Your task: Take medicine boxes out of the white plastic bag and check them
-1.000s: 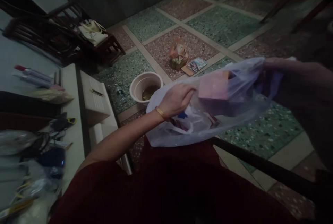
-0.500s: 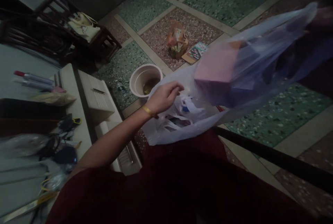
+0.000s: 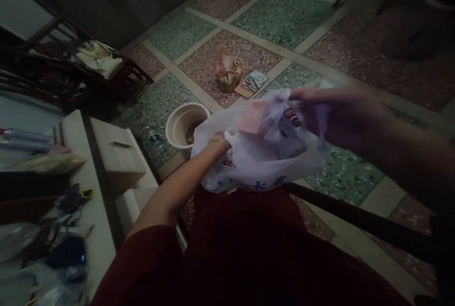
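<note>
Thin plastic bag (image 3: 259,168) is pinched by the right hand (image 3: 330,116); the left hand (image 3: 219,140) is buried inside, grip hidden. If the pinch slips, contents could be spilled.

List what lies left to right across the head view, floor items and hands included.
Wooden chair → white box → beige bucket → wrapped bundle → booklet → right hand, gripping the plastic bag.
</note>
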Demonstrator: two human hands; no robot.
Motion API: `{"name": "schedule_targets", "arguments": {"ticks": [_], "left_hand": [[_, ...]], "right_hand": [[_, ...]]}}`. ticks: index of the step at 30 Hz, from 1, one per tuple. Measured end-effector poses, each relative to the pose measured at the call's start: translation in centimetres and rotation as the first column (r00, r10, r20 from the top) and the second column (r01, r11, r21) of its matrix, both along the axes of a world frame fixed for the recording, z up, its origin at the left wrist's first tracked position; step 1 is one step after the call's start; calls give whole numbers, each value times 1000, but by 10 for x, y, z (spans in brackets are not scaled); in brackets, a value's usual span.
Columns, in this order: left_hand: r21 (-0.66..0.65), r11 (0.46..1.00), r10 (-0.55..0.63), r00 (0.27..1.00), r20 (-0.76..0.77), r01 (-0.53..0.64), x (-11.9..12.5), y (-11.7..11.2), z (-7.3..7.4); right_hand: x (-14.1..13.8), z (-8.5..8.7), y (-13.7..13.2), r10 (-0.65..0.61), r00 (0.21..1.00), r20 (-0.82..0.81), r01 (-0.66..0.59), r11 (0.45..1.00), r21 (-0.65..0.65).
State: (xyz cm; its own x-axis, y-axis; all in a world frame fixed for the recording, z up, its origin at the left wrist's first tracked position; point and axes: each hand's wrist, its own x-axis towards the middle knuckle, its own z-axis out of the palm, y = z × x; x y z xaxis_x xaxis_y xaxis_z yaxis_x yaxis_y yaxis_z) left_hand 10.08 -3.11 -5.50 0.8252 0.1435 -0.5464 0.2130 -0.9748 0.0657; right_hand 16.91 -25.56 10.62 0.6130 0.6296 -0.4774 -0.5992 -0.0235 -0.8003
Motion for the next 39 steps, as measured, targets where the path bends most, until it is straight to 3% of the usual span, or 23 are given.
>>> {"name": "schedule_targets", "arguments": {"ticks": [2, 4, 7, 9, 12, 17, 22, 25, 30, 32, 36, 39], "left_hand": [[36, 999, 13, 999, 39, -15, -18, 1, 26], [46, 999, 12, 982, 187, -21, -42, -3, 61], [-144, 986, 19, 805, 593, 83, -75, -25, 112], [-340, 912, 89, 701, 707, 228, -83, -48, 129], [-539, 779, 203, 684, 701, 321, -71, -80, 123], [-578, 797, 293, 725, 624, 175, -45, -95, 105], [-631, 743, 324, 706, 630, 223, -49, -91, 111], [-578, 768, 271, 678, 684, 276, -52, -92, 110], [-318, 926, 92, 699, 709, 201, -53, -91, 110], [-198, 968, 20, 739, 673, 154, -52, -90, 114], [-115, 984, -38, 783, 621, 139, -53, -86, 119], [-162, 941, -112, 727, 677, 296, -55, -87, 116]], "right_hand": [[2, -9, 2, 60, 995, -75, -57, 997, 43], [1, -13, 3, 118, 985, -128, -110, 992, 69], [-5, -10, 9, 111, 982, -149, -107, 994, 35], [-9, -6, 13, 108, 984, -144, -109, 994, -1], [-11, -2, 15, 100, 991, -91, -102, 995, -18], [2, 0, 2, 52, 998, -34, -52, 999, 6], [9, 7, -6, 123, 992, -10, -122, 990, 68], [7, 10, -5, 103, 995, -13, -103, 993, 59], [-1, 10, 0, 70, 996, -52, -69, 997, 22], [-3, 10, 1, 95, 994, -61, -94, 995, 25], [-3, 7, 1, 93, 994, -65, -89, 994, 64], [0, 4, 1, 95, 992, -88, -84, 988, 127]]}}
